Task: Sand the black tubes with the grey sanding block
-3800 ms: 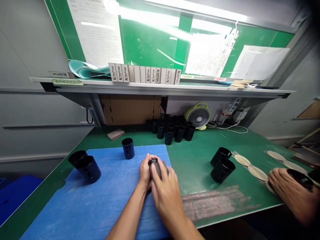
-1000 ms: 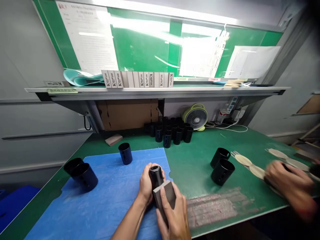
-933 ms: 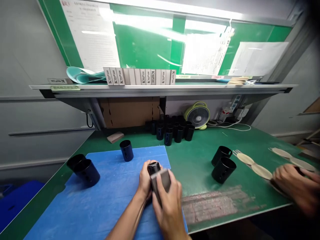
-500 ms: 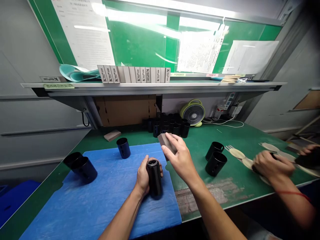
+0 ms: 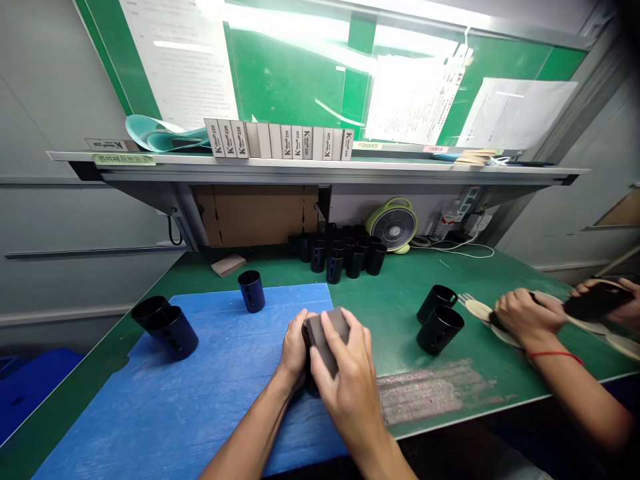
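At lower centre, on the blue mat, my left hand curls its fingers tightly round a black cylinder. My right hand clamps its fingers over a grey sanding block pressed against it. Uneven pressure could let the cylinder slip or scuff its finish.

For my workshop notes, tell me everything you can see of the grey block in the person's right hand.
The grey block looks like a thick, rectangular abrasive sponge or sanding block, with square edges and a matte, slightly rough face. No markings show. The fingers of the right hand wrap over it, hiding much of it. It is pressed against a dark cylinder held in the left hand, above the blue mat. Its underside cannot be seen.
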Demonstrator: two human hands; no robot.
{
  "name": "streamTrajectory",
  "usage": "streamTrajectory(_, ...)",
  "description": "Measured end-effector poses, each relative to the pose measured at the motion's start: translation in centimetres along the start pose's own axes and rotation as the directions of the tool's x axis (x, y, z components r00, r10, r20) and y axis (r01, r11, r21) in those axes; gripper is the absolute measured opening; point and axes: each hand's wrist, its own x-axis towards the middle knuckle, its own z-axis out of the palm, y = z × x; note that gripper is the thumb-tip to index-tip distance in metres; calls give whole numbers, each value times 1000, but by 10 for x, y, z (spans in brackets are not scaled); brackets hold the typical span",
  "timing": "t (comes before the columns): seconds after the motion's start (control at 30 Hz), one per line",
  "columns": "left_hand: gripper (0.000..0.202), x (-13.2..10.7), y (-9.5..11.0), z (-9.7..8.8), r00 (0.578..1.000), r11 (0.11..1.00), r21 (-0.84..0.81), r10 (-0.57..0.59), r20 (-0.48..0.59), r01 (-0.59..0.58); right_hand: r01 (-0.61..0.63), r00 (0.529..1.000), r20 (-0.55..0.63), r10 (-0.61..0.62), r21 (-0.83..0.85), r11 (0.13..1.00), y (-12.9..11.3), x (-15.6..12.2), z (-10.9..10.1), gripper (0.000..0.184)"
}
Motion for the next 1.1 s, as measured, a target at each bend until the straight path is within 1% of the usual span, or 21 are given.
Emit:
streamTrajectory(0.07, 24, -1, 0, 1, 998, 999, 4, 48, -38, -48, -24, 1000, -1, 24, -8, 1000, 1, 4, 1, 53)
streamTrajectory(0.1, 23, -1, 0, 1, 997, 998, 10, 67, -31, -67, -20, 1000, 1, 20, -7, 1000, 1, 4, 2, 54)
streamTrajectory(0.13, 26, -1, 0, 1, 997, 997, 14, 71, 7, -72, -7, 1000, -4, 7, -3, 1000, 2, 2, 2, 55)
streamTrajectory(0.2, 35, 0, -1, 0, 994, 999, 12, 34, 101, -35, 20, 1000, -23, -19, 6, 1000, 3, -3, 1, 57)
streamTrajectory(0.23, 37, 1, -2, -1, 993, 1000, 6, 11, 121, -12, 20, 999, -27, -20, 8, 1000, 3, -4, 1, 57)
streamTrajectory(0.27, 37, 3, -3, -2, 994, 1000, -1, -2, 111, 2, 10, 1000, -29, -10, 8, 1000, 2, -3, 2, 57)
streamTrajectory(0.3, 33, 4, -4, -4, 998, 1000, -8, -1, 70, 2, -7, 1000, -29, 7, 7, 1000, 2, -1, 3, 55)
streamTrajectory(0.37, 23, 5, -6, -6, 999, 999, -4, 32, -27, -32, -15, 1000, -23, 16, 9, 1000, 0, 5, 5, 54)
streamTrajectory(0.4, 21, 4, -7, -6, 998, 999, 9, 51, -43, -50, -3, 1000, -21, 3, 14, 1000, 1, 4, 6, 55)
streamTrajectory(0.43, 23, 4, -6, -6, 998, 998, 26, 59, -24, -58, 14, 1000, -24, -13, 17, 1000, 2, 0, 7, 55)
streamTrajectory(0.47, 28, 3, -5, -5, 998, 998, 41, 55, 18, -56, 33, 999, -28, -32, 22, 999, 4, -8, 7, 57)
streamTrajectory(0.53, 39, 1, 0, -1, 989, 998, 58, 27, 143, -36, 50, 998, -40, -49, 35, 998, 13, -30, 6, 60)
streamTrajectory(0.57, 43, -1, 2, 1, 981, 998, 52, 13, 192, -24, 39, 998, -52, -36, 47, 998, 18, -41, 4, 61)
streamTrajectory(0.63, 47, -4, 6, 5, 967, 1000, 7, -31, 254, 31, -26, 995, -98, 35, 88, 996, 30, -54, -3, 60)
streamTrajectory(0.67, 46, -5, 7, 7, 961, 997, -24, -61, 270, 70, -76, 988, -124, 91, 118, 990, 36, -55, -8, 60)
streamTrajectory(0.73, 46, -7, 8, 8, 949, 987, -70, -115, 295, 141, -188, 959, -177, 221, 187, 964, 47, -49, -18, 63)
streamTrajectory(0.8, 47, -8, 8, 7, 942, 982, -84, -134, 308, 167, -279, 923, -198, 331, 249, 927, 55, -40, -27, 66)
streamTrajectory(0.87, 47, -7, 7, 6, 941, 983, -83, -130, 312, 164, -335, 898, -184, 398, 300, 893, 59, -35, -31, 68)
streamTrajectory(0.93, 47, -6, 7, 5, 939, 983, -82, -132, 319, 166, -359, 893, -147, 424, 333, 872, 59, -38, -29, 66)
streamTrajectory(1.0, 48, -6, 8, 5, 937, 983, -76, -134, 323, 166, -363, 907, -85, 413, 343, 866, 59, -44, -27, 62)
streamTrajectory(1.1, 49, -8, 9, 6, 931, 987, -37, -135, 339, 157, -343, 938, 55, 343, 305, 889, 57, -46, -30, 55)
